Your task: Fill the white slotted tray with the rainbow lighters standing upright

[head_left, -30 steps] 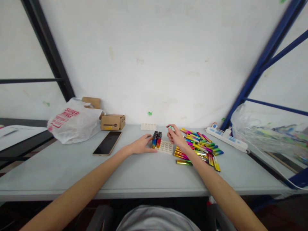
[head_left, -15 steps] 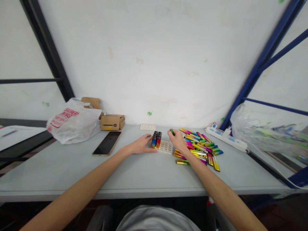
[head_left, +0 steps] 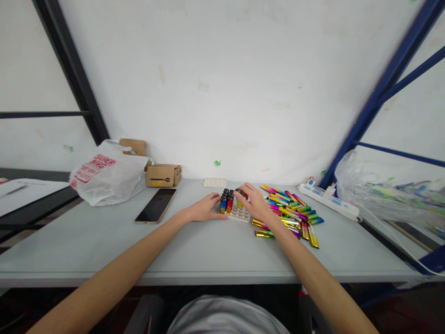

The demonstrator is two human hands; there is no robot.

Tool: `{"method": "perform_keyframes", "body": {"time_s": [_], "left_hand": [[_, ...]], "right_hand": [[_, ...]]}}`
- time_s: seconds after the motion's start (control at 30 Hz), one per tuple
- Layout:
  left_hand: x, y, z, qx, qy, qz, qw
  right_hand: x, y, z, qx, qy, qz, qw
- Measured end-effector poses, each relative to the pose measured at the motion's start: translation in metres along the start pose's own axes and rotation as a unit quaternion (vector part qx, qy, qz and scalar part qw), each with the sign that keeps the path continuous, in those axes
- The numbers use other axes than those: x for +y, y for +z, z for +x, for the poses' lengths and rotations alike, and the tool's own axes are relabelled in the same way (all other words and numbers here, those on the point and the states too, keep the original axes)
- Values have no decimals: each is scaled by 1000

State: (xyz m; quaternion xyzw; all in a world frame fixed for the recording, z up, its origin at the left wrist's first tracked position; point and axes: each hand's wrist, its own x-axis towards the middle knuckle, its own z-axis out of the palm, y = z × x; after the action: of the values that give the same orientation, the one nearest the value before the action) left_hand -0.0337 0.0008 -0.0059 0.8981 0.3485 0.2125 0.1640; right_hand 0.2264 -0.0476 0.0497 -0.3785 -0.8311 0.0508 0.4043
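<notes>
A small off-white tray (head_left: pixel 242 214) with rows of round holes lies on the table in front of me. Several shiny lighters (head_left: pixel 229 204) with black tops, blue and red among them, stand upright at its left end. Around that end curves my left hand (head_left: pixel 206 208), thumb at the near edge and fingers beside the lighters. My right hand (head_left: pixel 254 202) pinches a green-yellow lighter (head_left: pixel 239 199), held upright over the tray just right of the standing ones. Whether its base sits in a hole cannot be made out.
Loose shiny lighters (head_left: pixel 292 212) lie heaped to the right. Behind them is a white power strip (head_left: pixel 330 202). A phone (head_left: pixel 156 205), cardboard box (head_left: pixel 164 176) and plastic bag (head_left: pixel 110 174) are on the left. Another pale tray (head_left: pixel 214 182) lies by the wall.
My right hand has moved left from beside the heap to the standing lighters, turning its lighter upright. My left hand has stayed in place.
</notes>
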Motion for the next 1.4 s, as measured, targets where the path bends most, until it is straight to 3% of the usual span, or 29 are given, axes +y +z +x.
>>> {"method": "perform_keyframes", "body": {"time_s": [0.13,0.37,0.6,0.87,1.0,1.17,1.27,1.33,1.4], "left_hand": [[-1,1,-1,-1,-2,-5,1000],[-1,1,-1,9,17,-10,1000],[1,0,-1,3,22,0,1000],[0,0,-1,0,6,-6,1000],[0,0,-1,8,13,-10,1000],[0,0,-1,-1,2,1,1000],[0,-1,0,-6,-7,9,1000],[1,-2,0,-10,-8,11,1000],[1,-2,0,-12,-5,11,1000]], "right_hand": [[-4,-4,-1,-51,31,22,998],[0,4,-5,-126,29,30,991],[-2,16,-2,-137,26,-107,984],[4,11,-2,-173,36,-62,982],[-3,19,-4,-152,71,-127,978],[-4,18,-3,-137,89,-100,982],[15,3,1,-69,127,-132,981],[36,-9,2,-21,175,-194,965],[60,-20,1,-15,210,-257,943]]}}
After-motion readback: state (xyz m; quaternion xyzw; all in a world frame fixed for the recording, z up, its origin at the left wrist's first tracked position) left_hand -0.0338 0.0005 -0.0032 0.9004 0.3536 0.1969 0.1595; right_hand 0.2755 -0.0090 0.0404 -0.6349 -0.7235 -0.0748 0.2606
